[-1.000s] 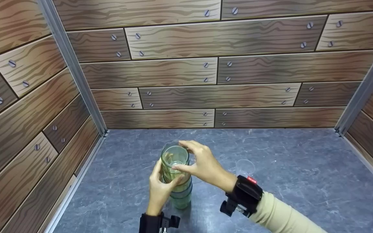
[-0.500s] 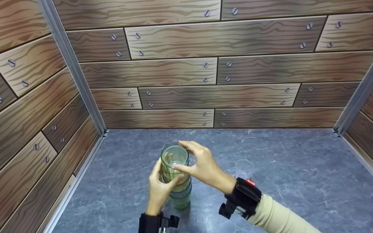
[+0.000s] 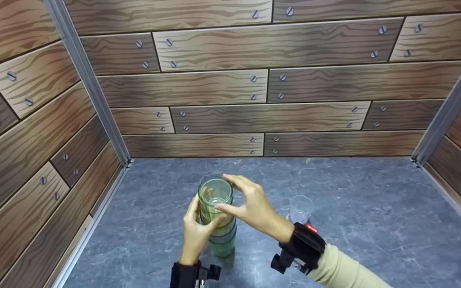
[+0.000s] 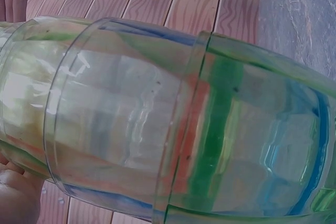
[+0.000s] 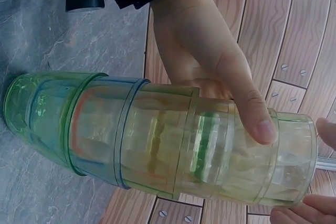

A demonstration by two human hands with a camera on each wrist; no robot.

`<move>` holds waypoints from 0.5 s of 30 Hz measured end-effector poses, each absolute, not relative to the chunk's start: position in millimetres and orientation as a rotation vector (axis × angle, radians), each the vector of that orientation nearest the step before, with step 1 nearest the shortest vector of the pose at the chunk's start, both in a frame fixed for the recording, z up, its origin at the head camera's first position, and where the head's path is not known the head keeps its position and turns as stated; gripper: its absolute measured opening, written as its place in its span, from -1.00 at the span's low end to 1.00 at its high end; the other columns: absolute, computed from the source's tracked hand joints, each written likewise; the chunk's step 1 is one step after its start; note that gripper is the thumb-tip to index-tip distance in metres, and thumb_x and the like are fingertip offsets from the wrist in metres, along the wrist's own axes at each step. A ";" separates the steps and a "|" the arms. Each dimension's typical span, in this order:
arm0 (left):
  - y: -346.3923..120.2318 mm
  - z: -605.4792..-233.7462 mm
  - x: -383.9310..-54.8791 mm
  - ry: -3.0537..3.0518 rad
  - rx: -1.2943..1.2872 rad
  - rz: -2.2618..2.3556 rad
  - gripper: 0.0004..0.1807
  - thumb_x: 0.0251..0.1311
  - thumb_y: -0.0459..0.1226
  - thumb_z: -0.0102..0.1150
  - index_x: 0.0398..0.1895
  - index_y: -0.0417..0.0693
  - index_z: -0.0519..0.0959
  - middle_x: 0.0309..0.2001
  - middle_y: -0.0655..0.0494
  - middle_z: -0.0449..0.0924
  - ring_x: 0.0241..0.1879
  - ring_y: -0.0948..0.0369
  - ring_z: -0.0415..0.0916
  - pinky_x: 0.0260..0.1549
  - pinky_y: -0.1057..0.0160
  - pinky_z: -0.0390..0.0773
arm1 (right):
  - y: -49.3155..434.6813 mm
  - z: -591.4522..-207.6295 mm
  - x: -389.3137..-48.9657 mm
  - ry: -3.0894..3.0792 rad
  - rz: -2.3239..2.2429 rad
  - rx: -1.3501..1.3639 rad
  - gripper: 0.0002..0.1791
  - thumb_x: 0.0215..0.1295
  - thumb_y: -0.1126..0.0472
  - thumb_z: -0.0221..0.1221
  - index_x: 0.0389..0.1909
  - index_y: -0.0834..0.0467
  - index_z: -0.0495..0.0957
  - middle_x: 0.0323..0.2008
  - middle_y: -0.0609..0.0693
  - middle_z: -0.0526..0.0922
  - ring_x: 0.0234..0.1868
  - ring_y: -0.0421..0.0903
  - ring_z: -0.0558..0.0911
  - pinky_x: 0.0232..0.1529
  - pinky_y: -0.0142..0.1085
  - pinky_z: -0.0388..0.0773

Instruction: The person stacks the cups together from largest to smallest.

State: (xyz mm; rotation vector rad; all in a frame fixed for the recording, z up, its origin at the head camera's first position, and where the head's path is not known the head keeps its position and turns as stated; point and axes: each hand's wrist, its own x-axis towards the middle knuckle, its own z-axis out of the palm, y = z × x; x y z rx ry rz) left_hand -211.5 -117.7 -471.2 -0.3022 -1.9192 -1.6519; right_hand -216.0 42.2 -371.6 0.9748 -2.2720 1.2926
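Observation:
A tall stack of nested see-through cups [image 3: 223,245] stands upright on the floor; green, blue, red and yellow tints show in the right wrist view. My left hand [image 3: 197,236] grips the upper part of the stack from the left, its thumb [image 5: 257,116] lying along the cup walls. At the top, my right hand [image 3: 256,208] holds the rim of the uppermost cup [image 3: 216,192] between thumb and fingers. Only the edge of that hand shows in the right wrist view. The far side of the stack is hidden.
A separate clear cup [image 3: 301,206] sits on the grey marbled surface [image 3: 358,224], right of the stack and just beyond my right wrist. Wood-print panels [image 3: 214,88] with metal corner posts [image 3: 86,80] enclose the back and sides.
Both hands keep the same hold on the stack. The whole view has shifted very slightly, and the stack stays in place.

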 end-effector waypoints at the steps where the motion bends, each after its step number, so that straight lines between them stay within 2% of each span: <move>1: -117.6 -470.9 -211.4 -1.923 -0.296 -1.648 -0.11 -0.13 -0.39 0.49 0.34 -0.37 0.28 0.23 -0.24 0.49 0.14 0.45 0.47 0.15 0.50 0.48 | 42.6 -371.8 -215.8 -2.273 1.291 0.972 -0.29 0.03 0.16 0.42 0.17 0.41 0.43 0.07 0.28 0.61 0.07 0.14 0.63 0.12 -0.10 0.61; 8: -116.3 -469.8 -211.1 -1.941 -0.267 -1.623 -0.09 -0.16 -0.37 0.51 0.34 -0.38 0.28 0.25 -0.25 0.47 0.16 0.38 0.47 0.18 0.50 0.46 | 47.7 -374.0 -211.9 -2.263 1.279 0.943 -0.29 0.01 0.17 0.43 0.17 0.38 0.44 0.11 0.27 0.59 0.12 0.14 0.60 0.16 -0.12 0.59; 15: -116.7 -470.8 -211.7 -1.907 -0.283 -1.688 -0.10 -0.15 -0.39 0.50 0.34 -0.36 0.29 0.24 -0.25 0.48 0.12 0.47 0.47 0.19 0.50 0.45 | 57.0 -381.4 -213.9 -2.243 1.304 0.874 -0.32 0.01 0.20 0.42 0.16 0.39 0.46 0.10 0.28 0.60 0.10 0.16 0.61 0.14 -0.08 0.59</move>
